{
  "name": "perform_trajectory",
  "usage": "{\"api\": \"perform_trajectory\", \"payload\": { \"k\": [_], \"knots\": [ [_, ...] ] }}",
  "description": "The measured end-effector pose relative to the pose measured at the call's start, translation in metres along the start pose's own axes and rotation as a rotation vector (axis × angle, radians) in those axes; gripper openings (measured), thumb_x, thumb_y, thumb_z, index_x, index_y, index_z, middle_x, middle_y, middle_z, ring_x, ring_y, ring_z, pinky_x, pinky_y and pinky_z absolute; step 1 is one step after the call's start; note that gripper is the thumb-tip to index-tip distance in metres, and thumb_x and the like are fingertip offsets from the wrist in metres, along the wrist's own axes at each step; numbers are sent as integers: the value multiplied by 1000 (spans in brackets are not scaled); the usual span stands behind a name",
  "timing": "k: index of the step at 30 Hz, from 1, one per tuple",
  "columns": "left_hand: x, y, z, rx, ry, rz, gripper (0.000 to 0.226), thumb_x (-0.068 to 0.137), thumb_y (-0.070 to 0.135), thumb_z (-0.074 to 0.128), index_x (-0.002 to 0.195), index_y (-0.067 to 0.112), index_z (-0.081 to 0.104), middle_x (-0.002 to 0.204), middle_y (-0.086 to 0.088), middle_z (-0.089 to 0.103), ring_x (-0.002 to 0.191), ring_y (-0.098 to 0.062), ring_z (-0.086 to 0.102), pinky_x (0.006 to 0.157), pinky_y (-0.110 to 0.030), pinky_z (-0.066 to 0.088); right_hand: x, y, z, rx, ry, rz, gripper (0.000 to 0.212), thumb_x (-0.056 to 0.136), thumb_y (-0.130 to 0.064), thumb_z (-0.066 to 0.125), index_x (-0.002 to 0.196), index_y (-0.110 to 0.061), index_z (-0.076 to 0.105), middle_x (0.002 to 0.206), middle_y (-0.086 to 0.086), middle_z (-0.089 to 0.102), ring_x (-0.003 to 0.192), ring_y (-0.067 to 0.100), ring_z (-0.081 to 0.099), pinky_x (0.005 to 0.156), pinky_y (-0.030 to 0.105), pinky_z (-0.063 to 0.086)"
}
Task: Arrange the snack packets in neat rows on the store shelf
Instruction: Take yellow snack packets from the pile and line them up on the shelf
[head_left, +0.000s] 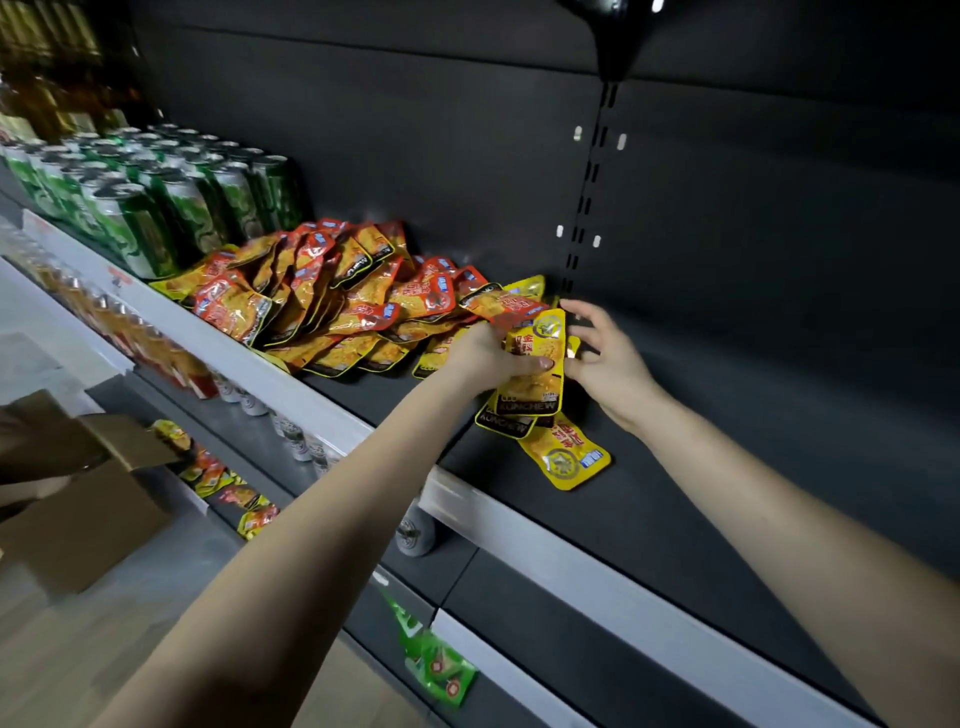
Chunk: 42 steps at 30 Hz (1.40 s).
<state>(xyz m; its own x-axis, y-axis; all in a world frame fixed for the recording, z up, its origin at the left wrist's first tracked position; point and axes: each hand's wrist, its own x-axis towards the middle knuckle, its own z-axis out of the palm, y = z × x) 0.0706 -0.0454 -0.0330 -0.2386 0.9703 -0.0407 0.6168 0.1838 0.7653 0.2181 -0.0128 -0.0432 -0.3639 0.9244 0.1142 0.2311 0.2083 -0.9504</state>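
The dark shelf (779, 384) has lots of bare room on the right side to reach into, but the pile of red packets (332, 291) and the green cans (171, 208) fill the left.

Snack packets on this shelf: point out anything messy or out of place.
The red packets lie in a loose overlapping heap beside the cans, not in rows. One yellow packet lies askew near the front of the shelf. Lower down, green packets hang over another shelf's edge.
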Motion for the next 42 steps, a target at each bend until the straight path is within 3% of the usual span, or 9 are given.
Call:
{"api": "perform_trajectory", "payload": {
  "k": [3, 7, 12, 18, 23, 27, 32, 37, 42],
  "knots": [
    [-6, 17, 12, -192, 30, -28, 47, 73, 35, 78, 112, 10, 64, 102, 1, 60, 105, -16, 58, 85, -26, 44, -13, -1, -22, 73, 23, -6, 62, 82, 13, 51, 129, -27, 45, 115, -2, 53, 117, 11, 44, 104, 31, 36],
    [-15, 45, 31, -316, 152, 59, 18, 80, 34, 72, 76, 17, 66, 72, -2, 59, 71, -18, 53, 68, -27, 40, -28, 0, -63, 219, 145, 15, 66, 81, 20, 48, 133, -20, 42, 116, 8, 56, 89, 13, 57, 85, 32, 48],
    [-27, 92, 69, -510, -78, 48, 19, 83, 29, 70, 70, 19, 60, 66, -2, 53, 49, -10, 46, 47, -20, 42, -60, 7, -138, 378, 282, 71, 63, 82, 22, 46, 135, -12, 40, 110, 10, 58, 89, 15, 59, 74, 24, 49],
    [-52, 156, 145, -545, -369, 113, 14, 84, 22, 69, 76, 14, 61, 82, -9, 66, 67, -17, 64, 53, -22, 56, -132, 19, -233, 374, 463, 99, 55, 82, 21, 47, 124, -14, 47, 92, 9, 61, 75, 13, 64, 62, 22, 54],
    [-87, 205, 214, -507, -574, 170, 13, 84, 18, 69, 82, 10, 59, 85, -8, 68, 72, -20, 66, 56, -25, 57, -206, 37, -303, 311, 624, 151, 50, 84, 20, 46, 120, -13, 51, 90, 9, 65, 76, 14, 67, 73, 29, 55],
    [-117, 237, 259, -456, -755, 193, 12, 85, 12, 68, 84, 8, 57, 85, -8, 68, 71, -18, 68, 68, -30, 60, -264, 52, -349, 153, 728, 252, 53, 83, 14, 49, 106, -32, 60, 108, 14, 61, 95, 20, 60, 91, 31, 45],
    [-143, 246, 297, -235, -901, 189, 14, 82, 8, 70, 86, 7, 56, 77, -7, 67, 56, -6, 67, 64, -24, 59, -314, 64, -373, -5, 695, 391, 50, 83, 12, 48, 98, -34, 63, 94, 17, 59, 81, 24, 49, 70, 32, 36],
    [-157, 247, 307, 100, -796, 311, 13, 81, 22, 73, 82, 10, 65, 68, 1, 64, 50, -2, 58, 40, -14, 45, -332, 79, -374, -325, 716, 423, 46, 84, 8, 48, 115, -25, 58, 92, 10, 56, 89, 25, 56, 70, 30, 41],
    [-161, 248, 310, 73, -775, 291, 16, 86, 18, 67, 74, 9, 63, 66, -2, 63, 39, -1, 58, 37, -16, 45, -329, 82, -369, -663, 706, 387, 43, 85, 1, 49, 121, -21, 56, 101, 9, 65, 94, 19, 62, 76, 21, 42]
  ]
}}
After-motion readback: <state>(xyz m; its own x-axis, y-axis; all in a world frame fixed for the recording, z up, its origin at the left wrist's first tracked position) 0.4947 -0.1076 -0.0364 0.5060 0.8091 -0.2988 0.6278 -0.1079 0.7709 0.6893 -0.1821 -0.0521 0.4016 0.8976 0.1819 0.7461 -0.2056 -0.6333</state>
